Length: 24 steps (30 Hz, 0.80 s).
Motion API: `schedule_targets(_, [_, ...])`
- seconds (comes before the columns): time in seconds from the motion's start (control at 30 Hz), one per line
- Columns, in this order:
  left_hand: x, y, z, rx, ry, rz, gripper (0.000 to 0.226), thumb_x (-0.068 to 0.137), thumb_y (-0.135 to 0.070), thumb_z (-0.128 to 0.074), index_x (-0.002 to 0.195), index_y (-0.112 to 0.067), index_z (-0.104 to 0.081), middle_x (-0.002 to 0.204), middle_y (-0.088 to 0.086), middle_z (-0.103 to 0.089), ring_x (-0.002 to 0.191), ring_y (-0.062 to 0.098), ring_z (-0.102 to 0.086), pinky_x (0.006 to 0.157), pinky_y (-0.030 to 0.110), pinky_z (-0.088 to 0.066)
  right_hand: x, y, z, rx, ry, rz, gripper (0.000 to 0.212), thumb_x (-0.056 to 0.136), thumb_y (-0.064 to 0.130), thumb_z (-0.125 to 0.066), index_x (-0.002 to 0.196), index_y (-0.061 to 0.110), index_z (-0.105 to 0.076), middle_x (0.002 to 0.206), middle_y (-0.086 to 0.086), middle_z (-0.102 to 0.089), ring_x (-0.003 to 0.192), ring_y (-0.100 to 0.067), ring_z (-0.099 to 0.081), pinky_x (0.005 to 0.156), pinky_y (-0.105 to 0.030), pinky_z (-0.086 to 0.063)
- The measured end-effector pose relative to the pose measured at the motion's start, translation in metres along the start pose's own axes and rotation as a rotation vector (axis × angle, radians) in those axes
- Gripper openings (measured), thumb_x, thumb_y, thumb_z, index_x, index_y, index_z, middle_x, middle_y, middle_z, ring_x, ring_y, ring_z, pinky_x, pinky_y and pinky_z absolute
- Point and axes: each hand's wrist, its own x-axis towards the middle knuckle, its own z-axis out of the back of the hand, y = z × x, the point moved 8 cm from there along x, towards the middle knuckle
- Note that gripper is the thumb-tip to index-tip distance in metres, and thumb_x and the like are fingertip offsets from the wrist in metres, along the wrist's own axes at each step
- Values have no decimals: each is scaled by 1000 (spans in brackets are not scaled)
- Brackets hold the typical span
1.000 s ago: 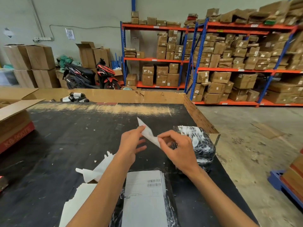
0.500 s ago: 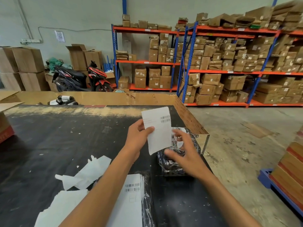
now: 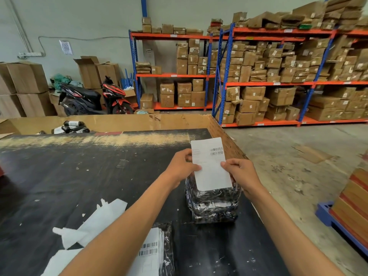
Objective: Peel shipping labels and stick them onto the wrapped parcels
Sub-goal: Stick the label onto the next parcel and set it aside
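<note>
Since half a second ago, both of my hands have closed on the shipping label [image 3: 211,164], where only the left held it and the right rested on the parcel below. Largest in view, the black work table [image 3: 83,176] fills the lower left, with a cardboard wall [image 3: 127,121] along its far edge. At 1 to 3 o'clock stand blue and orange racks [image 3: 225,76] loaded with brown cartons; at 10 o'clock a red and black scooter [image 3: 93,98] is parked beside open cartons. At 4 o'clock a blue pallet [image 3: 326,214] carries stacked boxes. On the table at 7 o'clock lie white strips of peeled backing paper [image 3: 93,224]. At 6 o'clock a stack of labels [image 3: 151,253] with barcodes lies on a black wrapped parcel, partly behind my left forearm. Just right of centre sits the wrapped parcel [image 3: 214,206], shiny black film, resting on the table. I hold the label upright and slightly tilted above it, barcodes at its upper right; its lower edge overlaps the top of this parcel, and I cannot tell whether it touches. My left hand [image 3: 180,168] pinches the label's left edge with thumb in front. My right hand [image 3: 242,174] pinches its right edge likewise.
</note>
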Motion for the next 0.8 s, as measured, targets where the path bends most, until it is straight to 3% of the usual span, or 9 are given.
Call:
schedule_targets(0.1, [15, 2, -6, 23, 24, 27, 53, 78, 13, -70, 126, -8, -60, 99, 6, -68, 95, 23, -65, 66, 26, -53, 14, -5, 2, -31, -16, -16, 23, 92, 13, -71, 70, 15, -76, 75, 1, -78, 72, -17, -72, 70, -36, -56])
schedule_targets(0.2, [26, 11, -13, 36, 40, 62, 54, 78, 15, -69, 127, -6, -58, 92, 2, -67, 88, 18, -65, 58, 23, -55, 24, -12, 2, -110, -29, -27, 25, 91, 13, -72, 66, 17, -76, 79, -1, -78, 77, -20, -70, 71, -35, -54])
schedule_targets(0.37, [39, 28, -20, 109, 52, 86, 58, 77, 15, -69, 130, -3, -57, 96, 5, -66, 97, 25, -65, 88, 43, -57, 32, -26, 2, -232, -42, -33, 16, 89, 16, -74, 74, 10, -78, 84, -4, -77, 82, -21, -67, 75, -35, -51])
schedule_targets(0.5, [42, 31, -19, 173, 38, 65, 55, 73, 9, -74, 124, -8, -61, 110, 11, -70, 102, 25, -66, 91, 42, -56, 32, -26, 1, -325, -51, 19, 16, 87, 17, -77, 78, 4, -77, 62, 2, -66, 61, -13, -56, 65, -26, -43])
schedule_targets(0.63, [43, 26, -20, 347, 12, -8, 53, 69, -2, -80, 118, -10, -61, 114, 8, -71, 90, 16, -62, 73, 23, -49, 33, -27, 2, -410, -43, 45, 17, 83, 17, -80, 69, 13, -72, 46, 11, -53, 48, -3, -46, 54, -18, -37])
schedule_targets(0.7, [45, 24, -17, 374, -29, -25, 66, 66, -3, -84, 126, -9, -56, 120, 10, -67, 97, 19, -62, 76, 26, -51, 33, -28, 1, -445, -33, 50, 16, 81, 18, -81, 68, 14, -72, 41, 12, -50, 41, 1, -43, 48, -11, -34])
schedule_targets(0.8, [45, 23, -18, 448, -57, 10, 100, 66, -9, -88, 149, -14, -32, 141, 15, -45, 126, 34, -49, 101, 47, -47, 31, -26, -3, -514, -11, 57, 11, 78, 22, -84, 83, 16, -77, 57, 13, -65, 53, 3, -57, 47, -9, -38])
